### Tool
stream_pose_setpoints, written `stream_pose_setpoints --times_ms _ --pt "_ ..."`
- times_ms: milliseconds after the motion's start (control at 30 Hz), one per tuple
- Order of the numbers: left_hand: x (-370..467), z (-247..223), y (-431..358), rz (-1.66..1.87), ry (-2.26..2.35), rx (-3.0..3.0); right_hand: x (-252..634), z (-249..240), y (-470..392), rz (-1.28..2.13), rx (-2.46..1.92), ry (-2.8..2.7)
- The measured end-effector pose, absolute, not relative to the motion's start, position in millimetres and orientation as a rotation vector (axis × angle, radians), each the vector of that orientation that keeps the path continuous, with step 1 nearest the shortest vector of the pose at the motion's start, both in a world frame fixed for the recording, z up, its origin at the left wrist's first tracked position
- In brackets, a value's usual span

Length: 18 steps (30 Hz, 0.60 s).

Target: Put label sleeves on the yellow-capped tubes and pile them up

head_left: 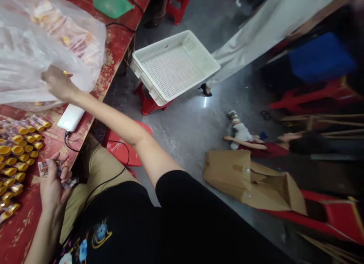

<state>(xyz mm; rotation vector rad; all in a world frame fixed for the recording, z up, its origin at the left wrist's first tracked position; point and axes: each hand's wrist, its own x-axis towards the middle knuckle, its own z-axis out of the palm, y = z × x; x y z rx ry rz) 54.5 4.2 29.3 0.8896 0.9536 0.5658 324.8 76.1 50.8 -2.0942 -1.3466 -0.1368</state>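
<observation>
My left hand (55,182) is closed around small clear tubes with printed labels (43,168), palm up beside the table edge. My right hand (61,84) reaches across to a large translucent plastic bag (85,32); its curled fingers grip the film, slightly blurred. Inside the bag show many pink and yellow pieces. Close to my left hand, rows of clear tubes with yellow caps (21,166) lie on the worn red table (28,222). A white power bank (71,118) with a black cable sits below my right hand.
A white perforated crate (174,68) rests on a red stool (148,102) beside the table. A green basin (110,4) stands on the table's far end. A person in pale trousers (250,44) is near the crate. To the right are a cardboard box (227,171) and a child (244,137).
</observation>
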Motion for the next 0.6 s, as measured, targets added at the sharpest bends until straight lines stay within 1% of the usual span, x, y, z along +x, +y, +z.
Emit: stream_pose_setpoints --times_ms 67,133,200,267,367,467,600 --pt "58 29 -1 0.535 0.923 0.942 291 46 46 0.28 -1.876 -1.457" --pt "60 26 -6 0.495 0.901 0.986 254 33 6 0.707 -1.57 -1.485" --pt "59 20 -11 0.423 0.891 1.026 224 18 -31 0.938 -1.378 -1.37" --pt "56 11 -14 0.328 0.879 1.088 208 7 -59 0.982 -1.318 -1.211" --pt "48 5 -19 0.243 0.863 1.206 199 6 -83 0.92 -1.319 -1.095" --pt "42 11 -28 0.289 0.875 1.257 195 21 -105 0.823 -1.318 -0.89" --pt "51 17 -24 0.389 0.751 1.245 214 28 -125 0.652 -1.48 -0.696"
